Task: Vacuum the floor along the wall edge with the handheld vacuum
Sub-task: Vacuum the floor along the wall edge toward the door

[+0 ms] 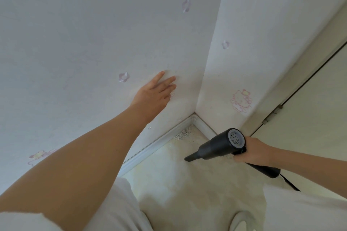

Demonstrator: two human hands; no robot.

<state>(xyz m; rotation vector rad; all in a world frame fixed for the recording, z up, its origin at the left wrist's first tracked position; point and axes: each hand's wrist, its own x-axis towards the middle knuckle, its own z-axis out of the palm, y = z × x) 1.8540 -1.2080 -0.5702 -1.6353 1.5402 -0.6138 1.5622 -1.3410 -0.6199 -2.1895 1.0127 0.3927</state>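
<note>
Our right hand point(250, 151) is wrapped round the handheld vacuum point(223, 146), its nozzle above the floor point(187, 184), short of the corner crumbs point(183, 133). Left hand point(155, 95) flat on the wall point(93, 43). Risk: a fast pass scatters grit along the baseboard point(155, 146).

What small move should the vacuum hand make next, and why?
Probably lower the handheld vacuum and carry its nozzle forward into the corner: the debris pile lies against the baseboard, and the nozzle hangs short of it.
</note>
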